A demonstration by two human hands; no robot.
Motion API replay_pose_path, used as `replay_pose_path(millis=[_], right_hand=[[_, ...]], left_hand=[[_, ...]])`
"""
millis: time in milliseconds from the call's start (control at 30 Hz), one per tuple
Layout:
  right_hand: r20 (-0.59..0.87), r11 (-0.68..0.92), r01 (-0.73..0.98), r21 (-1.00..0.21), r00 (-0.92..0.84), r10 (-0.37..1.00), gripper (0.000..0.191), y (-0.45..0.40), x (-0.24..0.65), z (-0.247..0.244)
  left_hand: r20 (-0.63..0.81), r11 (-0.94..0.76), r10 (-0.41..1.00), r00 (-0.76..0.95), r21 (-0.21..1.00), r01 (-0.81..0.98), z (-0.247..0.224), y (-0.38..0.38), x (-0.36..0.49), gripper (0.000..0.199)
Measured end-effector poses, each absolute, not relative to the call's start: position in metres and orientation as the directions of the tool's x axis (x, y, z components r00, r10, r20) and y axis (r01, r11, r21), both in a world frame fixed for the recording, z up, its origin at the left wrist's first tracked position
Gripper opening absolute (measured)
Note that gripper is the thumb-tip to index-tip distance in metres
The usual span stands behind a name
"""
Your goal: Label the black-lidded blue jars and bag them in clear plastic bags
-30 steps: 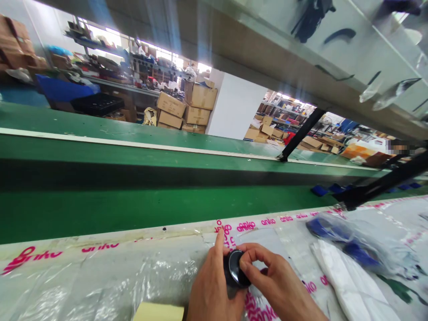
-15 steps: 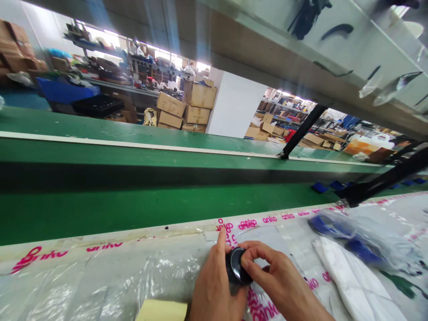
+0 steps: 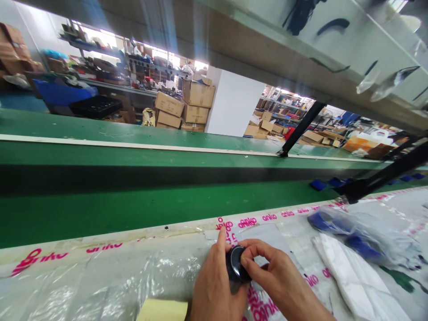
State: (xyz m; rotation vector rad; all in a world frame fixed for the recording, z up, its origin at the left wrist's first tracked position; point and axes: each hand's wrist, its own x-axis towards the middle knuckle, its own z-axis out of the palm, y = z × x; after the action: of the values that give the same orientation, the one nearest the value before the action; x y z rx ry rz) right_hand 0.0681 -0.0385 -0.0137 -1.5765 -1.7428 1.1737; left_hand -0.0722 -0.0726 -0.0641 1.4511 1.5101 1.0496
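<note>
A round black disc-like part with a shiny rim (image 3: pixel 236 264) is between my two hands, above the plastic-covered bench (image 3: pixel 110 276). My left hand (image 3: pixel 214 283) is closed around its left and lower side, with the index finger pointing away from me. The thumb and index finger of my right hand (image 3: pixel 272 267) pinch the disc's right edge. Its underside is hidden by my fingers. A yellow pad of paper (image 3: pixel 163 310) lies to the left of my left hand.
Blue parts in clear plastic bags (image 3: pixel 347 232) and a folded white cloth or bag (image 3: pixel 357 276) lie at right. Beyond the bench runs a green conveyor surface (image 3: pixel 117 211). A black post (image 3: pixel 384 174) and an overhead shelf (image 3: pixel 267 53) stand close by.
Both hands keep nearly the same grip on the black disc. The view has shifted very slightly.
</note>
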Motion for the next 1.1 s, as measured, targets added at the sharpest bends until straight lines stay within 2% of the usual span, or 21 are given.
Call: replay_pose_path(millis=[600, 867, 1100], right_hand=[[-0.177, -0.058, 0.547, -0.835, -0.167, 0.970, 0.011, -0.037, 0.065, -0.012], [-0.247, -0.126, 0.528, -0.840, -0.166, 0.955, 0.006, -0.037, 0.069, -0.018], [-0.220, -0.095, 0.538, -0.838, -0.174, 0.960, 0.014, -0.030, 0.075, -0.014]], left_hand=[[0.040, -0.029, 0.999, -0.022, 0.927, 0.375, -0.064, -0.073, -0.073, 0.081], [0.025, -0.017, 1.000, -0.019, 0.928, 0.373, -0.061, -0.073, -0.074, 0.084], [0.026, -0.016, 0.999, -0.022, 0.923, 0.385, -0.060, -0.073, -0.075, 0.084]])
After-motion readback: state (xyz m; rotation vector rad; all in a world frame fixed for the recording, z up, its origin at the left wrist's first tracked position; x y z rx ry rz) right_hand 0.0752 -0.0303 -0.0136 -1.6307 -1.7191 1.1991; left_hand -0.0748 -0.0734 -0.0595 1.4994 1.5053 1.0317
